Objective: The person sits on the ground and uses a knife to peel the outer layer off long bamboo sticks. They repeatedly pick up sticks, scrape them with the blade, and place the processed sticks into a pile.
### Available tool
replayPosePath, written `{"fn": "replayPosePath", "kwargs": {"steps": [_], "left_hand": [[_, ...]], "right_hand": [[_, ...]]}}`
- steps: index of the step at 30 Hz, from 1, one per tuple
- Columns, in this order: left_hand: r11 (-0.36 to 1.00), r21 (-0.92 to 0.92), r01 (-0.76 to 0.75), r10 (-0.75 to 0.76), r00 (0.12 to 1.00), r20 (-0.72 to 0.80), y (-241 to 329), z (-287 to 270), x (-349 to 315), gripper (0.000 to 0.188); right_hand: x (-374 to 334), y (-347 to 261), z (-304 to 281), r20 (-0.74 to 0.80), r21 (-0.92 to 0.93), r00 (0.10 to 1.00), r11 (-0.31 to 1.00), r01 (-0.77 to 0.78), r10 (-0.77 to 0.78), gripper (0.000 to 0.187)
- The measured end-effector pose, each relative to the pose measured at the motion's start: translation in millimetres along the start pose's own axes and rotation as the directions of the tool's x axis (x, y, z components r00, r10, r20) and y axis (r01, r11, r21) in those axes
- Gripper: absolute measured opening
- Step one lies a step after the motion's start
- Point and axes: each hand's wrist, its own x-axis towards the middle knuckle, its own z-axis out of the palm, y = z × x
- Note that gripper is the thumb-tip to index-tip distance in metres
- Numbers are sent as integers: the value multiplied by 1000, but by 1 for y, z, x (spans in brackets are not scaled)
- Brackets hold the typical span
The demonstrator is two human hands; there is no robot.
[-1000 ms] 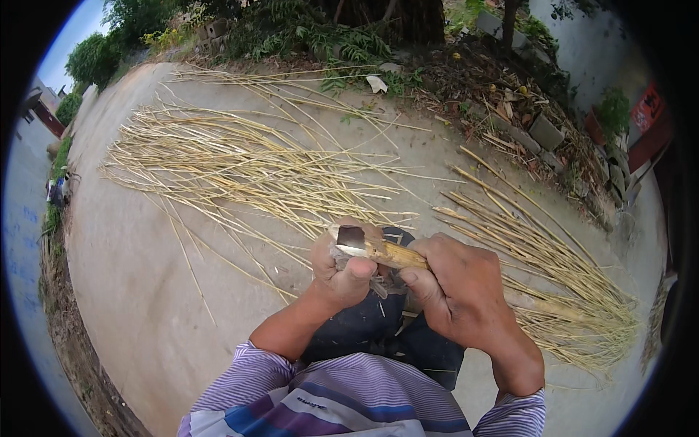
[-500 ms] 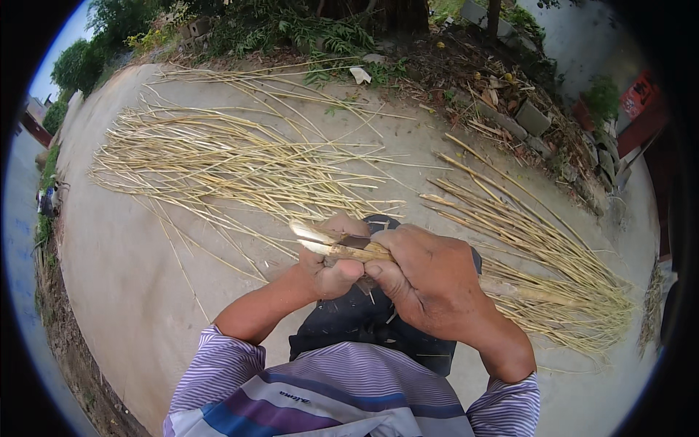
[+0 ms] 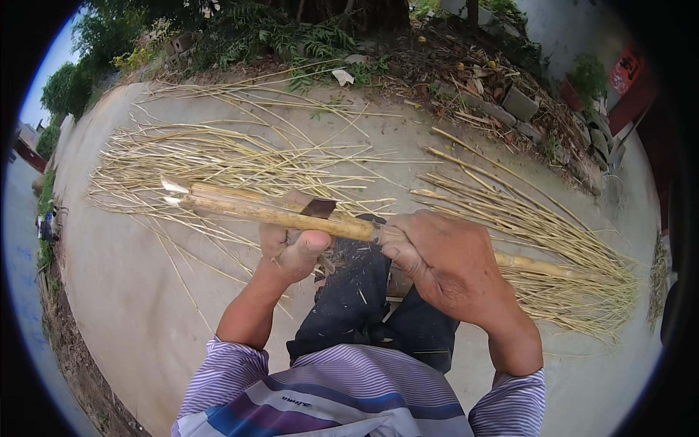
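A thick, pale yellow stalk (image 3: 277, 215) lies across in front of me, split lengthwise at its left end into two pieces with white tips. A dark flat blade (image 3: 319, 208) stands in the split; its handle, if any, is hidden. My left hand (image 3: 287, 251) is closed round the split part beside the blade, thumb below and fingers partly behind. My right hand (image 3: 448, 266) is closed round the stalk further right, and the stalk sticks out past it. Shavings hang under my left hand.
Many thin dry stalks (image 3: 196, 156) are spread on the concrete at the left. Another bundle (image 3: 568, 284) lies at the right. My dark-trousered legs (image 3: 342, 298) are below my hands, dotted with bits. Blocks (image 3: 520, 104) and plant litter edge the far right.
The split has grown much longer, its white ends now far to the left. My hands have moved apart slightly, the left one leftward. The blade sits further left.
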Motion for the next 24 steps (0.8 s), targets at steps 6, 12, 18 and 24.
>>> {"fn": "replayPosePath", "kwargs": {"steps": [6,12,18,24], "left_hand": [[978,132,-161,162,987,3,-11,41,4,50],[979,170,-115,84,980,180,2,23,5,53],[985,102,-138,133,990,51,-27,41,-25,59],[993,120,-21,27,998,-49,24,-9,4,71]], "right_hand": [[-11,0,12,-43,0,999,1000,-11,11,26],[-12,-7,12,-48,-28,999,999,22,-23,28],[-18,-9,15,-7,18,999,999,44,-43,25],[-22,1,-4,-42,-81,999,997,5,-8,23]]}}
